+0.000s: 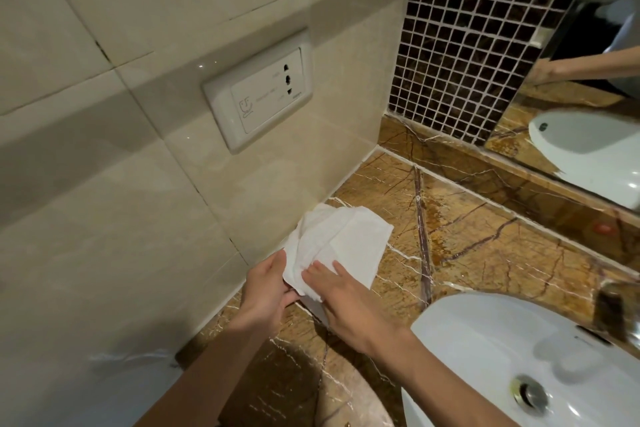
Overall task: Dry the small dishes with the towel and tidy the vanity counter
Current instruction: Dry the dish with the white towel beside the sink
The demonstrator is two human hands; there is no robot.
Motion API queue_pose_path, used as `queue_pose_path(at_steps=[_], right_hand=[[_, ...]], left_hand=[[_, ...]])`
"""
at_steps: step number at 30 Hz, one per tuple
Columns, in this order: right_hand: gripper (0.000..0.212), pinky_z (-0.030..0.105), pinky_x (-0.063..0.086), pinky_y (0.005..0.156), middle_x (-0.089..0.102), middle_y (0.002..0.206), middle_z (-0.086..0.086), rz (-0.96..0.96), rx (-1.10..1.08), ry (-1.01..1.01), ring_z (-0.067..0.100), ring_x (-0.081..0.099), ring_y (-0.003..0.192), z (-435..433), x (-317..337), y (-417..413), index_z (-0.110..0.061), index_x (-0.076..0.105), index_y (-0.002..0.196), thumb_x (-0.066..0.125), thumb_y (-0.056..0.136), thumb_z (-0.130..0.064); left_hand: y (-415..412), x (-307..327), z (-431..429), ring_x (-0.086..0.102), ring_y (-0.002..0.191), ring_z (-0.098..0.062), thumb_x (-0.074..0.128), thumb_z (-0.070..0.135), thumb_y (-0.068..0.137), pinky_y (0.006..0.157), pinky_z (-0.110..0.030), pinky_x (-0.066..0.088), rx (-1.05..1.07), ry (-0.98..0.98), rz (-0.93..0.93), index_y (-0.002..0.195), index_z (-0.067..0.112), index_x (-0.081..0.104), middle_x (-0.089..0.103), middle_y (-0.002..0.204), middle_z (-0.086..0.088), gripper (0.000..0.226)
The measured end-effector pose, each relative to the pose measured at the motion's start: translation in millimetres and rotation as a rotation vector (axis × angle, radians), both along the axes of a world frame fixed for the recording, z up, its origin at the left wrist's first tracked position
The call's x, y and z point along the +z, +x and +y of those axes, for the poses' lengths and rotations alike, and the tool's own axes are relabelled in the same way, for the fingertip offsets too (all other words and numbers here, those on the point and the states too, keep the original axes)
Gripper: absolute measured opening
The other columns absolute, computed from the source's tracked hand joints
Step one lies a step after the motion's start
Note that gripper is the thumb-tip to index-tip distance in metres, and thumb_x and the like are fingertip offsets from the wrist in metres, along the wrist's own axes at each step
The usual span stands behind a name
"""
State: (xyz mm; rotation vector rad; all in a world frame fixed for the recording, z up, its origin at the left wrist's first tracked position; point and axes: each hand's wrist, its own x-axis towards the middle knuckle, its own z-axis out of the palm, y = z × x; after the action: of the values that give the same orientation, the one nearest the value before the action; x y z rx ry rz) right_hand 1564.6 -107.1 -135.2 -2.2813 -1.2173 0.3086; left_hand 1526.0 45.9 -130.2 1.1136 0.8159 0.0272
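Towel (341, 243): white, crumpled, lying on the counter against the side wall, at about 7 o'clock from the frame's centre; its near edge is covered by both hands.
Left hand (265, 291): fingers closed around the towel's near-left edge, thumb on top; fingertips hidden under the cloth.
Right hand (349, 305): laid flat on the towel, fingers spread, pressing rather than gripping; just beside the left hand.
Counter (485, 239): brown veined marble, with a wet sheen near its seam at 3 o'clock from the towel.
Sink (519, 350): white basin at 5 o'clock, cut off by the lower and right edges; metal drain (529, 393) showing.
Tap (614, 308): at 4 o'clock, blurred, mostly out of frame.
Socket plate (258, 92): white, on the beige tiled wall at 10 o'clock; its printing is too faint to read.
Mirror (581, 87): at 2 o'clock, showing a reflected forearm and basin.
Small red mark (603, 227): on the back ledge; too blurred to identify.
Small dishes: none can be made out.
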Motion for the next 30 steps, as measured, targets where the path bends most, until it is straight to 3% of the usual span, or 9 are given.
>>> queue_pose_path(at_steps=[3, 7, 11, 13, 16, 20, 23, 25, 30], right_hand=[[0.040, 0.038, 0.008, 0.120, 0.041, 0.152, 0.003, -0.077, 0.007, -0.029, 0.018, 0.023, 0.146, -9.1, -1.5, 6.8, -0.018, 0.042, 0.141, 0.041, 0.102, -0.028], [0.057, 0.031, 0.001, 0.119, 0.030, 0.156, 0.004, -0.063, -0.094, 0.005, 0.019, 0.019, 0.146, -16.2, -7.5, 7.8, -0.016, 0.035, 0.147, 0.043, 0.093, 0.002], [0.044, 0.006, 0.030, 0.101, 0.046, 0.143, -0.010, 0.465, -0.472, 0.344, -0.004, 0.044, 0.123, -6.1, 0.2, 2.7, -0.021, 0.047, 0.141, 0.037, 0.100, -0.008], [0.037, 0.011, 0.046, 0.083, 0.070, 0.116, -0.012, 0.730, -0.580, 0.530, -0.003, 0.062, 0.102, 3.1, 9.2, 6.3, -0.023, 0.066, 0.119, 0.038, 0.101, -0.007], [0.032, 0.021, 0.053, 0.063, 0.077, 0.085, 0.000, 0.996, -0.727, 0.699, 0.013, 0.070, 0.076, 8.6, 20.4, 12.4, -0.020, 0.074, 0.093, 0.046, 0.097, -0.005], [0.029, 0.045, 0.054, 0.079, 0.072, 0.097, 0.024, 1.375, -0.889, 0.964, 0.035, 0.068, 0.087, 4.1, 23.8, 17.1, -0.001, 0.065, 0.110, 0.041, 0.095, 0.003], [0.030, 0.050, 0.054, 0.088, 0.069, 0.107, 0.029, 1.511, -0.918, 1.076, 0.041, 0.067, 0.099, 5.1, 25.9, 14.1, 0.003, 0.059, 0.116, 0.036, 0.097, 0.006], [0.029, 0.050, 0.053, 0.090, 0.068, 0.108, 0.030, 1.530, -0.930, 1.102, 0.041, 0.066, 0.101, 6.1, 26.5, 12.4, 0.004, 0.057, 0.118, 0.036, 0.098, 0.005], [0.030, 0.040, 0.059, 0.073, 0.073, 0.098, 0.022, 1.432, -0.917, 1.004, 0.032, 0.071, 0.086, 6.0, 31.0, 12.8, -0.002, 0.062, 0.111, 0.036, 0.097, 0.004]], left_hand=[[-0.2, 2.0, -0.3, 0.072, 0.092, -0.028, 0.041, 0.024, 0.100, 0.072, -0.042, 0.060, -0.014, 0.011, 0.011, 0.105, 0.014, 0.065, 0.075, 0.100, -0.011, 0.026], [-1.8, 4.4, -2.2, 0.071, 0.093, -0.027, 0.040, 0.024, 0.101, 0.070, -0.041, 0.060, -0.012, 0.001, 0.016, 0.104, 0.013, 0.062, 0.074, 0.102, -0.012, 0.025], [-3.1, 6.1, -3.5, 0.065, 0.103, -0.033, 0.035, 0.024, 0.102, 0.082, -0.050, 0.057, 0.026, 0.021, 0.045, 0.119, 0.005, 0.053, 0.066, 0.115, -0.017, 0.031], [-1.4, 7.1, -6.5, 0.062, 0.105, -0.036, 0.035, 0.022, 0.102, 0.077, -0.049, 0.058, 0.041, 0.034, 0.046, 0.122, 0.001, 0.051, 0.062, 0.119, -0.019, 0.033], [3.8, 11.8, -11.1, 0.067, 0.094, -0.038, 0.037, 0.023, 0.102, 0.066, -0.040, 0.060, 0.003, 0.066, 0.101, 0.119, 0.004, 0.050, 0.060, 0.117, -0.021, 0.029], [2.8, 20.3, -17.6, 0.073, 0.062, -0.024, 0.040, 0.031, 0.099, 0.063, -0.041, 0.061, -0.229, 0.402, 0.162, 0.102, 0.010, 0.058, 0.068, 0.100, -0.020, 0.027], [-4.2, 18.1, -20.9, 0.061, 0.115, -0.020, 0.053, 0.051, 0.088, 0.101, -0.043, 0.045, -0.490, 0.729, 0.098, 0.143, 0.023, 0.032, 0.051, 0.138, -0.006, 0.065], [-9.4, 16.2, -22.6, 0.036, 0.134, -0.017, 0.056, 0.059, 0.083, 0.107, -0.036, 0.031, -0.673, 0.806, 0.104, 0.148, 0.040, 0.008, 0.025, 0.151, 0.001, 0.083], [-12.6, 11.4, -20.4, 0.013, 0.145, -0.028, 0.034, 0.047, 0.097, 0.118, -0.044, 0.018, -0.848, 1.204, 0.245, 0.145, 0.046, 0.020, 0.003, 0.160, -0.007, 0.050]])
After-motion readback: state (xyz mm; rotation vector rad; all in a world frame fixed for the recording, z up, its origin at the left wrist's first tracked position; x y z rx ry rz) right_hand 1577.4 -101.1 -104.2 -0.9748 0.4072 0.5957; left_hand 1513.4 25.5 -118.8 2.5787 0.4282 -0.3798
